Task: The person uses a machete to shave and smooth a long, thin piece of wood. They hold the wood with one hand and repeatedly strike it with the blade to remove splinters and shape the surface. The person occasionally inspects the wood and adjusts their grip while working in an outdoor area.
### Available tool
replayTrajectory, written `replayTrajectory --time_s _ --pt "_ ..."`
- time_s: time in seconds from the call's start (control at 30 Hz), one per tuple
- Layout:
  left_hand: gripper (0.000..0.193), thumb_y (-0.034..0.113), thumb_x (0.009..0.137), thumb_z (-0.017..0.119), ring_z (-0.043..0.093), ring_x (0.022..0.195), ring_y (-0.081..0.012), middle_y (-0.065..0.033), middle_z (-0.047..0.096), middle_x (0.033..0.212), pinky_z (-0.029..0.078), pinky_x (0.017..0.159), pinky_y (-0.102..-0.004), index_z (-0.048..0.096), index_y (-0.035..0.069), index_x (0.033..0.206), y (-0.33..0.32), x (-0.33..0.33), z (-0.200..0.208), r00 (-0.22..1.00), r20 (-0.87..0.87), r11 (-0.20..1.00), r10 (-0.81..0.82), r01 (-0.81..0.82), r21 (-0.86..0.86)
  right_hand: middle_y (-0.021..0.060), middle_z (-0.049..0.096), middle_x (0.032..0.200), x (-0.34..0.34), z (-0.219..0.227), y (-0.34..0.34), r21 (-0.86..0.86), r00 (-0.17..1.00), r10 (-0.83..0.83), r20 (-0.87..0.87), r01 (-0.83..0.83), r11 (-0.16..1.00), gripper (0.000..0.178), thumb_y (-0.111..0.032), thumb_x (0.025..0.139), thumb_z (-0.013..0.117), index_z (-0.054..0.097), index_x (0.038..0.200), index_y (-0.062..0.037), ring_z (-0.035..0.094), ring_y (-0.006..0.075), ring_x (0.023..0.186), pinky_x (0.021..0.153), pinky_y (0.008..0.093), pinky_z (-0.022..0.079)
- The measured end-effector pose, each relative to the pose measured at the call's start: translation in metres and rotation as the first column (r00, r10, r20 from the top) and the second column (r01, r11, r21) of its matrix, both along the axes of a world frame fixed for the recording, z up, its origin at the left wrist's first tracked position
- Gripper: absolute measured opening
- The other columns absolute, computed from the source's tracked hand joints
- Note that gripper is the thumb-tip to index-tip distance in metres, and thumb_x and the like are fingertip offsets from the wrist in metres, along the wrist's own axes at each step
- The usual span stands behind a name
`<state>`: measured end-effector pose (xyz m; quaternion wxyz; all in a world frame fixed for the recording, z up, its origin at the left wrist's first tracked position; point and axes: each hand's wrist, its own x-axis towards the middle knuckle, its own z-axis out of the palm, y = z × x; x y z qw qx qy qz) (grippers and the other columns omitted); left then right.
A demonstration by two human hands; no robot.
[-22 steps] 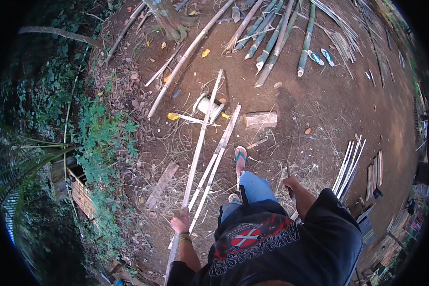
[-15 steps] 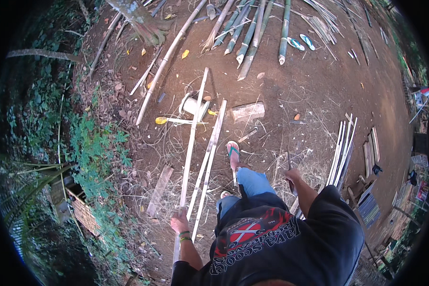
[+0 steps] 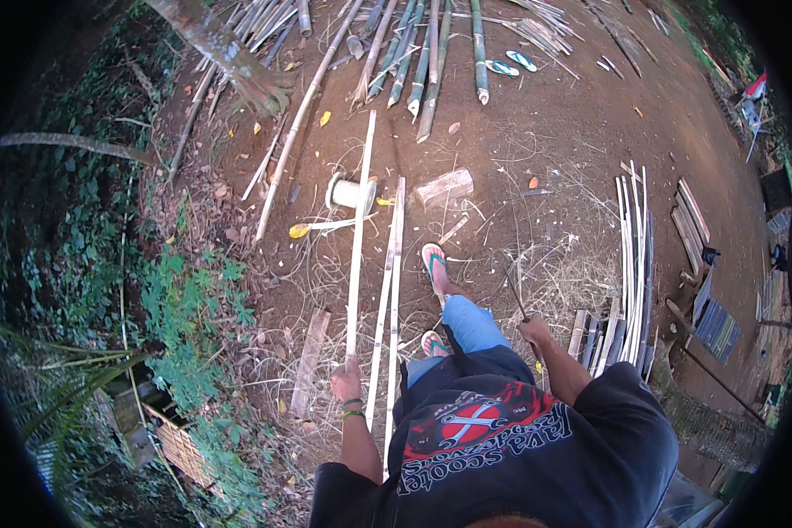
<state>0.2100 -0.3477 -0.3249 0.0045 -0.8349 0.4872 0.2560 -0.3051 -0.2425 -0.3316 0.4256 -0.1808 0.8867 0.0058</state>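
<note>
My left hand [image 3: 347, 380] is closed around the near end of a long pale bamboo strip [image 3: 357, 255], which points away from me over the ground. Two more long strips [image 3: 398, 264] lie just to its right, beside my sandaled feet [image 3: 435, 267]. On the right, in front of my dark shirt, my right hand [image 3: 534, 331] grips a knife [image 3: 519, 301]. Its long thin dark blade points forward and slightly left, and the fingers hide most of the handle. Blade and strip are well apart.
A pale spool [image 3: 352, 194] and a wooden block [image 3: 444, 187] lie ahead. Green bamboo poles [image 3: 433, 70] rest farther off near loose sandals [image 3: 510, 64]. Split strips [image 3: 635, 246] are piled at right. A short plank [image 3: 310, 363] and shrubs [image 3: 185, 308] are at left.
The view has turned slightly. The part of the strip that showed behind my left hand is no longer visible. The knife blade now tilts more to the left.
</note>
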Motion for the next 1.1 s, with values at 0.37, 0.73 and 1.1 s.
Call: replayTrajectory --time_s 0.37,0.73,1.1 --pt "0.047 0.054 0.075 0.074 0.07 0.082 -0.0382 -0.0218 0.071 0.086 0.057 0.076 -0.0461 0.074 0.009 0.089 -0.035 0.078 -0.027 0.987 0.158 0.989 -0.019 0.042 -0.142 0.023 0.072 0.09 0.031 0.05 0.247 0.289 0.982 0.189 -0.017 -0.176 0.941 0.048 -0.033 0.067 0.071 0.072 0.096 0.0046 0.072 0.0317 0.092 0.074 0.0382 0.056" --pt "0.056 0.056 0.073 0.073 0.069 0.095 -0.0347 -0.019 0.072 0.101 0.054 0.086 -0.0435 0.073 0.015 0.11 -0.066 0.116 -0.094 0.993 0.072 0.988 0.097 -0.105 0.117 0.0083 0.059 0.058 0.023 0.101 0.198 0.136 0.987 0.003 -0.161 0.02 0.99 0.018 -0.014 0.076 0.065 0.064 0.069 0.0025 0.057 0.0179 0.046 0.044 0.0351 0.045" --pt "0.076 0.037 0.08 0.073 0.034 0.141 -0.0328 -0.016 0.044 0.146 0.023 0.117 -0.0551 0.04 0.017 0.146 -0.08 0.155 -0.127 0.965 0.251 0.994 0.072 -0.091 0.064 0.0082 0.059 0.059 0.067 0.084 0.125 0.17 0.984 0.175 0.032 -0.178 0.969 0.02 -0.016 0.081 0.066 0.065 0.077 0.0034 0.059 0.0183 0.049 0.047 0.0336 0.047"
